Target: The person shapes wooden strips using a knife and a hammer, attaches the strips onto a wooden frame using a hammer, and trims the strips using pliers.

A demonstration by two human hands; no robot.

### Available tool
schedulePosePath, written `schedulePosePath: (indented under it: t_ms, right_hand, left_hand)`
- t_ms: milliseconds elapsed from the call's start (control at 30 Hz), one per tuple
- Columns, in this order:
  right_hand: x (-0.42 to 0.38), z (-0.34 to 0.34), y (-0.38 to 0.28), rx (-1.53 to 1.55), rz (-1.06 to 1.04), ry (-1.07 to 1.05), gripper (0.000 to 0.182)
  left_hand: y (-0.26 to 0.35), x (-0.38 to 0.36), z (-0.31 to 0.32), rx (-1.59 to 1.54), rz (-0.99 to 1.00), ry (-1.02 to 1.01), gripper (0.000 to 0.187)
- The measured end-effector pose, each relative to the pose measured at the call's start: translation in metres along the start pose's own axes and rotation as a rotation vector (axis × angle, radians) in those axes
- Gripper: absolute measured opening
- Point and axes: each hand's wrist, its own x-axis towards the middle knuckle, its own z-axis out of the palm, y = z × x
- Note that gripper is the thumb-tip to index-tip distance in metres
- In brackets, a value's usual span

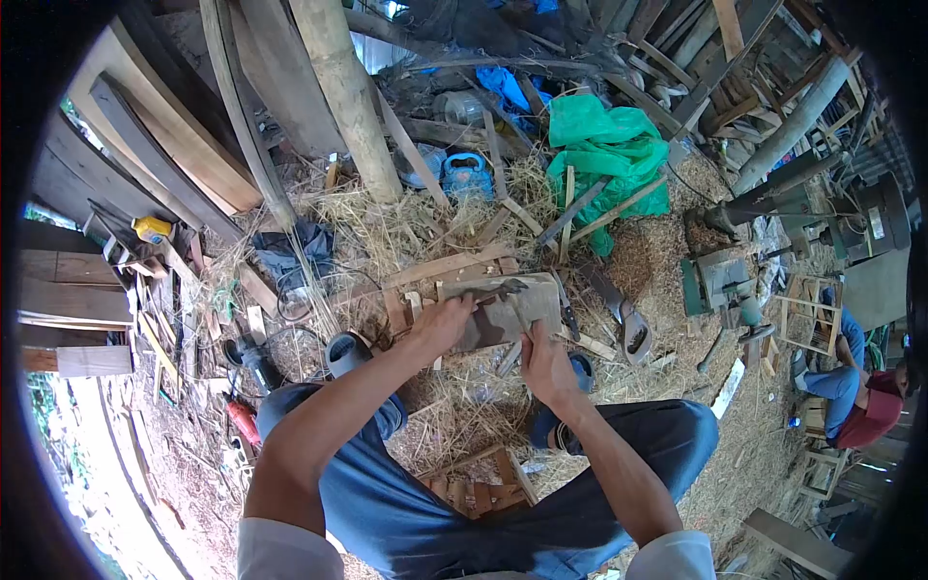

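Note:
A flat, light-coloured rectangular block [543, 302] lies in front of me between my feet, with dark patches across its top that may be shadow. My left hand [445, 324] is at the block's left part, its fingers curled; whatever they grip is hidden. At the near right edge, my right hand [549, 365] is closed around a thin, narrow piece that points onto the block's top; its kind cannot be made out. Just right of the block lies a handsaw [633, 331] with a pale handle.
Wood strips [449, 266] lie among straw and shavings beyond the block. Green plastic sheeting [604, 145] and a blue container [469, 176] are farther back. A dark power tool [253, 367] lies left. A machine [720, 280] stands right, near a seated person [860, 396].

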Motion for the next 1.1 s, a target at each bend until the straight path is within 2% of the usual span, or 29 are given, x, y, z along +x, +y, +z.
schedulePosePath:
  t_ms: [200, 267, 333, 433, 500, 567, 633, 700, 800, 900, 1000, 1100]
  right_hand:
    - [0.0, -0.013, -0.02, 0.063, 0.024, 0.098, 0.017]
    - [-0.001, -0.006, -0.007, -0.049, 0.026, -0.041, 0.017]
    - [-0.004, -0.006, -0.008, -0.037, 0.059, -0.027, 0.017]
    - [-0.003, -0.012, -0.019, -0.008, 0.094, 0.008, 0.017]
    - [-0.007, -0.009, -0.013, 0.009, 0.092, 0.032, 0.017]
    - [-0.007, 0.006, 0.01, -0.057, 0.043, -0.027, 0.016]
    - [-0.003, -0.01, -0.01, -0.017, 0.041, 0.0, 0.015]
    - [-0.001, -0.013, -0.017, 0.025, 0.054, 0.011, 0.015]
    - [-0.005, -0.002, -0.005, 0.053, -0.004, 0.127, 0.015]
    - [-0.005, -0.003, 0.005, -0.034, -0.031, 0.083, 0.016]
    - [0.0, -0.011, -0.009, 0.052, 0.026, 0.063, 0.017]
    - [-0.006, 0.003, 0.009, -0.025, 0.014, 0.044, 0.018]
  left_hand:
    - [-0.004, 0.0, 0.008, 0.018, 0.007, -0.003, 0.024]
    - [-0.006, -0.002, 0.016, 0.003, 0.02, 0.039, 0.024]
    - [-0.003, 0.0, 0.006, -0.004, 0.039, 0.089, 0.023]
    - [-0.002, 0.002, 0.003, -0.037, -0.005, -0.03, 0.023]
    - [-0.006, 0.003, 0.01, 0.047, 0.039, 0.032, 0.029]
    - [-0.007, 0.001, 0.019, 0.0, 0.04, 0.066, 0.029]
    - [-0.007, 0.007, 0.013, -0.047, 0.049, 0.107, 0.028]
    - [-0.005, 0.007, 0.008, 0.002, -0.002, -0.042, 0.027]
    - [-0.002, 0.003, -0.003, -0.094, 0.003, -0.086, 0.031]
    - [-0.008, 0.004, 0.009, -0.122, -0.001, 0.017, 0.031]
    - [-0.012, 0.005, 0.012, -0.048, 0.06, 0.062, 0.023]
    - [-0.001, 0.003, 0.0, -0.082, 0.002, -0.052, 0.024]
